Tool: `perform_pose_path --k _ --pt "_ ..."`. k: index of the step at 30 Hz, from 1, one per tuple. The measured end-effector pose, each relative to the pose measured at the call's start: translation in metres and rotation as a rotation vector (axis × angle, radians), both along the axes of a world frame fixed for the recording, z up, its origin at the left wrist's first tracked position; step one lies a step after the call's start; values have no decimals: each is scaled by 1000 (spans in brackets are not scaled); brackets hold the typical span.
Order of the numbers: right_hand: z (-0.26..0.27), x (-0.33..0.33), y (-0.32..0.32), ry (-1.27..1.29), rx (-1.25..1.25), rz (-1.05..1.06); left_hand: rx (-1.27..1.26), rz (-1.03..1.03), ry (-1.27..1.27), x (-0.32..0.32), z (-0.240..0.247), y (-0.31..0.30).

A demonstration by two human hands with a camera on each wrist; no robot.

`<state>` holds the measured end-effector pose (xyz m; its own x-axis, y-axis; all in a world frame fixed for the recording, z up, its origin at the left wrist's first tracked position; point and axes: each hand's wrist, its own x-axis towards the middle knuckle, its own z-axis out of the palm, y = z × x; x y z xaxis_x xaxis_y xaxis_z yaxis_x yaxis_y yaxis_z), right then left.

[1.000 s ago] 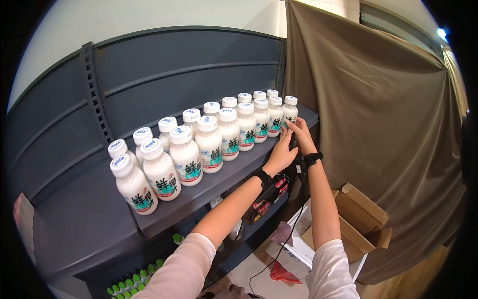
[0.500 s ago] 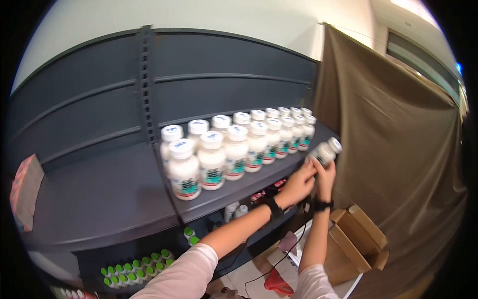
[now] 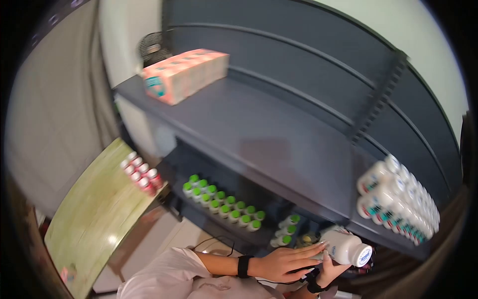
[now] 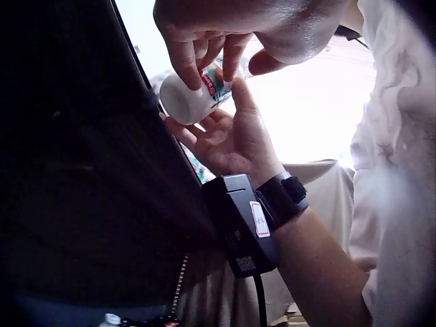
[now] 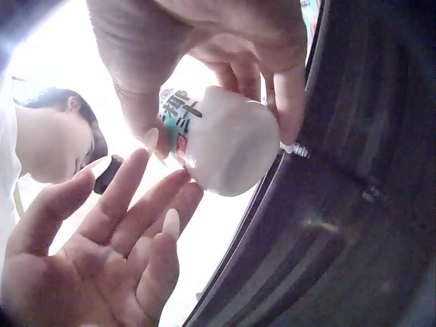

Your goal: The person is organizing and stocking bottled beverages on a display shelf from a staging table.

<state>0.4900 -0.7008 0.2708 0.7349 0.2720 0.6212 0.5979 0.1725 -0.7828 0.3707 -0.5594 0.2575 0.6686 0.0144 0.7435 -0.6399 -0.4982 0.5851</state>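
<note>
My right hand [image 3: 331, 271] holds a white plastic drink bottle [image 3: 343, 246] in front of the shelf edge, tipped so its white cap points right and down. In the right wrist view, that hand's thumb and fingers wrap the bottle [image 5: 235, 139], whose bottom faces the camera. Beside it my left hand [image 3: 281, 264] reaches in with extended fingers. Its fingertips lie at the bottle's label in the left wrist view, while the palm [image 5: 88, 272] is turned up and bare in the right wrist view.
Rows of similar white bottles [image 3: 393, 199] stand on the right of the dark shelf [image 3: 279, 144]. A pink-and-white pack [image 3: 194, 74] sits at its left end. Below are green-capped bottles [image 3: 224, 204]. Red bottles [image 3: 144, 177] stand on a greenish table [image 3: 94, 199].
The bottle at the row's right end has been taken off the shelf and is held in my right hand, tipped over. My view has swung left, bringing the pack and table into sight.
</note>
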Motion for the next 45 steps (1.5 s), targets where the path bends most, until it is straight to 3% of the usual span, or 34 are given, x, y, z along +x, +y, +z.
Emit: perform_pose_path --k 5,8,16,20,22,28,33,37,40,45 --pt "7 -34 96 -227 -207 260 -105 376 -88 -76 6 51" --pt "5 -65 146 -34 -147 515 -208 528 -72 -112 0 73" --pt "-16 -149 238 275 -262 884 -271 917 -28 -200 -7 130" --pt "-31 -191 284 126 -346 1058 -243 1111 54 -246 -9 160" --pt "-48 -207 306 43 -385 1152 -197 1195 -40 -266 -12 180" --pt "-75 -272 365 117 -494 1343 -387 1148 123 -342 -22 231" --pt "-110 -313 415 109 -548 1431 -189 1340 184 -389 -47 277" --pt "-138 -336 444 37 -664 1429 -403 1207 273 -413 -80 311" --pt "-172 -351 459 307 -666 1541 -738 1090 402 -422 -106 331" --pt "-201 -364 477 301 -700 1534 -728 1135 396 -428 -158 359"
